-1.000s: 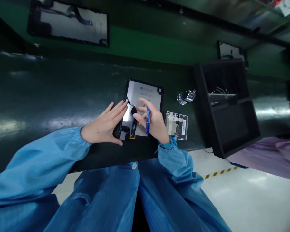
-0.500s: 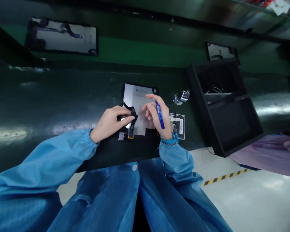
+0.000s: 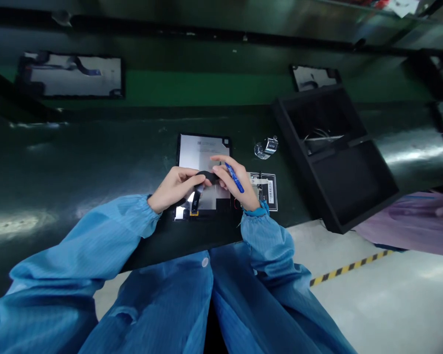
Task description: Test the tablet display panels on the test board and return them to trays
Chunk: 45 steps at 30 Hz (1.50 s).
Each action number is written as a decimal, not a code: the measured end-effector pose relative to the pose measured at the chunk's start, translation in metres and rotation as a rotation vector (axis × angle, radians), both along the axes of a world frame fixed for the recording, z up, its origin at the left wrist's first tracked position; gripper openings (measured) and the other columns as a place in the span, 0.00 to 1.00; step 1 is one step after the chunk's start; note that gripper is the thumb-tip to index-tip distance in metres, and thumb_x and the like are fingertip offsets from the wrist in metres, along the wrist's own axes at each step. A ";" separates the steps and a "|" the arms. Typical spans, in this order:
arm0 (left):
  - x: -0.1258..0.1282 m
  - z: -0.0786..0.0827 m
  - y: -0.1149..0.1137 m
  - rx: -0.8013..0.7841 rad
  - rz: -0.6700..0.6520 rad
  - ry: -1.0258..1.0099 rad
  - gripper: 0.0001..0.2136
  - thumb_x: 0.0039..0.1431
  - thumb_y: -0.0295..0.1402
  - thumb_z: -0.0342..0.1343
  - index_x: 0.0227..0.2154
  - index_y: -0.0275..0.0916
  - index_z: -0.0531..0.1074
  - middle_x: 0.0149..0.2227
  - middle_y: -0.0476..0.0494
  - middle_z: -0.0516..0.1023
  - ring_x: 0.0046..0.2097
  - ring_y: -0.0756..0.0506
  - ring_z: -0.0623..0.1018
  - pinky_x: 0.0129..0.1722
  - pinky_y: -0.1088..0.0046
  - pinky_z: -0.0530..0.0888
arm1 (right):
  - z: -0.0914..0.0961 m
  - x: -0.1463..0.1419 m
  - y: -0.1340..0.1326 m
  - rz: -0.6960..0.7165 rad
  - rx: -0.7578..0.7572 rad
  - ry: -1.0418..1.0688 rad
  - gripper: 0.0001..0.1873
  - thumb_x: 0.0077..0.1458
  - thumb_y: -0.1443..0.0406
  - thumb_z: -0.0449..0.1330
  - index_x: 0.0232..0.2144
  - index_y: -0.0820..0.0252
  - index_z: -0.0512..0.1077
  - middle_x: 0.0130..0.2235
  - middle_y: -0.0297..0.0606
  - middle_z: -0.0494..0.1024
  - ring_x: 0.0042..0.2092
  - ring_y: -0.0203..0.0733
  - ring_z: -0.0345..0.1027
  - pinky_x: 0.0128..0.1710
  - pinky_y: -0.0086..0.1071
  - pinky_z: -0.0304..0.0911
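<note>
A display panel with a silvery back and dark rim lies flat on the dark bench in front of me. Above its lower half, my left hand pinches a black ribbon cable between thumb and fingers. My right hand has its thumb and fingertips at the cable's right end, and a blue pen is tucked in the same hand. Below the left fingers, a dark flex strip runs down to a gold-coloured end near the panel's bottom edge.
Right of my hand lie a labelled board and a shiny metal tally counter. A black two-part box tilts beside them, cables inside. More panels rest at the back. A person's pink sleeve shows at right.
My right hand has moved in to the cable; earlier its fingers were raised apart from it. The cable now stretches between both hands. The whole view has shifted slightly.
</note>
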<state>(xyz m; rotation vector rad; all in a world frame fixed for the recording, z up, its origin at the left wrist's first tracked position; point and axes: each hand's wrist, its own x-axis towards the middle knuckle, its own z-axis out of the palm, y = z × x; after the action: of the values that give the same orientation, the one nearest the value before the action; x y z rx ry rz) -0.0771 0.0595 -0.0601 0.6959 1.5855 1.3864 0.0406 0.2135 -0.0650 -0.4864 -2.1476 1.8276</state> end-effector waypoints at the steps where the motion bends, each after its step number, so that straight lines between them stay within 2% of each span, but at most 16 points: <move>1: 0.000 -0.001 -0.001 -0.011 0.004 0.016 0.14 0.60 0.40 0.59 0.32 0.32 0.80 0.27 0.43 0.79 0.21 0.54 0.69 0.19 0.79 0.62 | 0.001 0.000 0.000 -0.016 -0.017 0.027 0.18 0.61 0.53 0.62 0.47 0.57 0.70 0.26 0.29 0.65 0.24 0.31 0.57 0.23 0.28 0.58; 3: -0.001 -0.001 -0.001 -0.044 0.019 0.063 0.15 0.60 0.40 0.58 0.33 0.31 0.81 0.26 0.42 0.79 0.20 0.54 0.67 0.18 0.79 0.62 | 0.001 0.001 0.002 -0.082 -0.038 0.091 0.17 0.59 0.55 0.64 0.45 0.58 0.70 0.26 0.28 0.63 0.24 0.30 0.57 0.24 0.27 0.59; 7: -0.002 -0.003 0.001 -0.093 0.046 0.160 0.16 0.62 0.39 0.55 0.33 0.30 0.80 0.24 0.41 0.79 0.19 0.54 0.67 0.17 0.78 0.61 | 0.002 0.003 0.004 -0.150 0.010 0.147 0.14 0.60 0.57 0.63 0.42 0.59 0.69 0.28 0.29 0.68 0.24 0.30 0.60 0.25 0.27 0.60; 13: -0.003 -0.008 0.002 -0.080 0.043 0.237 0.16 0.64 0.39 0.53 0.32 0.31 0.80 0.24 0.43 0.79 0.19 0.52 0.68 0.18 0.75 0.61 | 0.000 0.006 0.004 -0.272 0.101 0.088 0.09 0.62 0.60 0.59 0.41 0.59 0.71 0.26 0.30 0.69 0.26 0.31 0.61 0.26 0.27 0.59; 15: 0.000 -0.009 0.001 -0.036 0.056 0.439 0.16 0.66 0.38 0.51 0.34 0.32 0.80 0.27 0.42 0.80 0.23 0.50 0.73 0.24 0.74 0.67 | -0.001 0.006 0.003 -0.265 0.080 0.053 0.12 0.63 0.57 0.58 0.42 0.59 0.72 0.25 0.30 0.69 0.25 0.31 0.62 0.24 0.27 0.59; 18: 0.008 -0.012 -0.001 0.046 0.039 1.053 0.15 0.68 0.33 0.49 0.43 0.31 0.80 0.33 0.39 0.82 0.36 0.43 0.79 0.35 0.67 0.72 | -0.001 0.005 0.001 -0.166 0.007 0.014 0.20 0.63 0.52 0.58 0.48 0.61 0.72 0.27 0.32 0.74 0.24 0.31 0.66 0.23 0.26 0.62; 20: 0.015 -0.014 -0.003 0.053 -0.035 1.423 0.16 0.69 0.28 0.46 0.51 0.28 0.76 0.40 0.36 0.82 0.40 0.40 0.79 0.38 0.63 0.72 | 0.000 0.005 -0.001 -0.127 0.002 0.014 0.22 0.63 0.51 0.58 0.51 0.60 0.71 0.27 0.32 0.76 0.25 0.32 0.68 0.24 0.26 0.65; 22: 0.021 -0.013 -0.004 0.056 -0.095 1.586 0.17 0.69 0.26 0.45 0.54 0.27 0.73 0.46 0.34 0.81 0.42 0.39 0.78 0.37 0.61 0.72 | 0.002 0.006 0.000 -0.129 0.034 0.047 0.20 0.63 0.53 0.59 0.51 0.60 0.72 0.27 0.32 0.76 0.25 0.32 0.69 0.27 0.27 0.68; 25: 0.024 -0.003 -0.005 0.176 -0.082 1.415 0.18 0.69 0.33 0.49 0.54 0.27 0.73 0.47 0.33 0.80 0.43 0.39 0.78 0.39 0.61 0.74 | 0.005 0.009 0.003 -0.140 0.063 0.105 0.16 0.63 0.56 0.60 0.49 0.58 0.73 0.32 0.33 0.78 0.26 0.32 0.70 0.29 0.28 0.70; 27: 0.021 0.008 -0.002 0.240 -0.015 1.104 0.20 0.68 0.38 0.49 0.53 0.27 0.74 0.48 0.32 0.79 0.45 0.39 0.78 0.45 0.60 0.74 | 0.007 0.012 0.006 -0.146 0.046 0.118 0.15 0.60 0.57 0.62 0.47 0.58 0.73 0.34 0.33 0.78 0.26 0.32 0.71 0.29 0.28 0.71; 29: 0.016 0.020 0.006 0.184 0.038 0.763 0.20 0.68 0.40 0.50 0.51 0.29 0.76 0.47 0.33 0.79 0.44 0.41 0.78 0.47 0.62 0.74 | 0.010 0.014 0.009 -0.147 0.019 0.117 0.15 0.57 0.58 0.65 0.45 0.57 0.73 0.33 0.33 0.78 0.29 0.34 0.73 0.30 0.29 0.72; 31: 0.011 0.030 0.019 0.063 -0.006 0.458 0.21 0.66 0.42 0.53 0.52 0.31 0.75 0.40 0.38 0.82 0.36 0.45 0.78 0.40 0.67 0.75 | 0.012 0.017 0.010 -0.132 0.019 0.134 0.15 0.56 0.59 0.66 0.44 0.57 0.72 0.33 0.33 0.77 0.34 0.36 0.74 0.33 0.29 0.73; 34: 0.007 0.034 0.040 -0.039 -0.193 0.147 0.25 0.59 0.39 0.60 0.57 0.33 0.71 0.31 0.44 0.81 0.25 0.50 0.73 0.24 0.75 0.70 | 0.012 0.024 0.014 -0.113 0.094 0.197 0.13 0.57 0.63 0.65 0.44 0.57 0.72 0.34 0.32 0.78 0.38 0.36 0.74 0.39 0.30 0.72; 37: 0.009 0.028 0.055 -0.090 -0.238 0.110 0.17 0.56 0.34 0.63 0.46 0.31 0.78 0.30 0.42 0.82 0.24 0.51 0.73 0.21 0.78 0.66 | 0.008 0.038 0.024 -0.181 0.178 0.192 0.12 0.58 0.63 0.64 0.45 0.57 0.72 0.36 0.33 0.78 0.38 0.36 0.74 0.42 0.30 0.71; 40: 0.015 0.013 0.062 -0.085 -0.197 0.251 0.09 0.56 0.34 0.62 0.34 0.33 0.80 0.28 0.42 0.82 0.23 0.52 0.72 0.22 0.77 0.67 | -0.003 0.055 0.035 -0.325 0.191 0.124 0.10 0.62 0.61 0.61 0.44 0.58 0.71 0.36 0.34 0.78 0.36 0.36 0.74 0.41 0.32 0.70; 45: 0.028 -0.008 0.065 -0.086 -0.168 0.518 0.08 0.58 0.34 0.59 0.31 0.37 0.81 0.27 0.46 0.81 0.20 0.51 0.72 0.27 0.73 0.71 | -0.024 0.073 0.042 -0.402 0.138 0.029 0.10 0.63 0.59 0.58 0.41 0.59 0.71 0.32 0.34 0.78 0.32 0.35 0.72 0.33 0.30 0.68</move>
<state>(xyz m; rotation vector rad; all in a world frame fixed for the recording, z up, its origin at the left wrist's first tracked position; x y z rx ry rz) -0.0492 0.1247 -0.0678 1.1744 1.9166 1.0563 0.1141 0.2560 -0.0889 -0.7864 -1.9634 1.4495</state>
